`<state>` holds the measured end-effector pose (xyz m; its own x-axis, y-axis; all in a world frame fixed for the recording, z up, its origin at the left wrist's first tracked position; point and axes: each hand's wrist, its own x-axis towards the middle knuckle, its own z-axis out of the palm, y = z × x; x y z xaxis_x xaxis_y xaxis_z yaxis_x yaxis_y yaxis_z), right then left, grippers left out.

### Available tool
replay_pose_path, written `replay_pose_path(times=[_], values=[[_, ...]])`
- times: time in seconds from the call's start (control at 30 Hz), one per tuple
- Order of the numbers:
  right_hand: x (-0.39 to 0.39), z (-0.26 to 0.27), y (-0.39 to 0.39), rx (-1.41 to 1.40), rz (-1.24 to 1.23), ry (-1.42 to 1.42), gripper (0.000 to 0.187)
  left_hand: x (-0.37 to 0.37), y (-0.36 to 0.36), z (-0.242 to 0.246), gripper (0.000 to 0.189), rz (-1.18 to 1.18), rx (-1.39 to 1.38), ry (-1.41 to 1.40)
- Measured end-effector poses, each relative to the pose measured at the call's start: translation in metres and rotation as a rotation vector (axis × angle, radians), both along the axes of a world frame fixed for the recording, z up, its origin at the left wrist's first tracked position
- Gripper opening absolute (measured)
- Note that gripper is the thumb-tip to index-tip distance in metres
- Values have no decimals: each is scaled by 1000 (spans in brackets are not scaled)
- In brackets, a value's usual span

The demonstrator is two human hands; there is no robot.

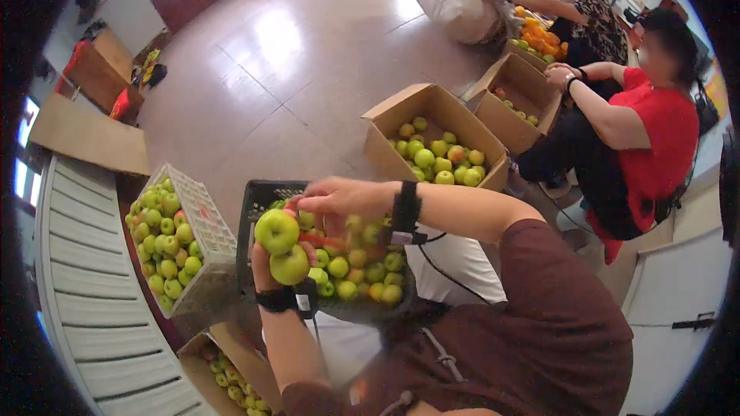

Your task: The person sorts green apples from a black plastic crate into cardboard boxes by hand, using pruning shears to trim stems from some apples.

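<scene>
Two green apples (277, 232) rest one above the other in my left hand (263, 268), which is raised over the left side of a black plastic crate (247, 208). My right hand (341, 196) is just beyond them, its fingertips pinching a thin red item (293, 204) close to the upper apple. Below this hand hangs something hazy and see-through with a red strip (321, 240); blur hides what it is. Many green apples (347, 277), some blushed red, lie in the crate in front of my lap. Both wrists wear black straps with cables.
To the left a white plastic crate (215, 214) holds apples, beside a slatted white surface (87, 277). Cardboard boxes of apples stand ahead (399, 105) and at lower left (231, 335). Two seated people work at right, near another box (497, 78) and a large whitish sack (445, 0).
</scene>
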<state>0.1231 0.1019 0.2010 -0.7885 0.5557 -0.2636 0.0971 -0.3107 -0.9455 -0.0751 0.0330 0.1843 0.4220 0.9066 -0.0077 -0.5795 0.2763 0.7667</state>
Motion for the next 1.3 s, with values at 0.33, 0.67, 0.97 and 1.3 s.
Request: replay_pose_path(times=[0.33, 0.67, 0.97, 1.3], values=[[-34, -13, -25, 1300, -215, -549, 59, -6, 3, -7, 77, 217, -62, -30], [-32, -52, 10, 888, -542, -249, 51, -27, 5, -28, 66, 307, -90, -110], [-18, -28, 4, 1157, -480, -279, 60, -24, 21, -23, 43, 517, -75, 116], [2, -29, 4, 1302, -445, -395, 60, -13, 27, -17, 39, 635, 20, 123]])
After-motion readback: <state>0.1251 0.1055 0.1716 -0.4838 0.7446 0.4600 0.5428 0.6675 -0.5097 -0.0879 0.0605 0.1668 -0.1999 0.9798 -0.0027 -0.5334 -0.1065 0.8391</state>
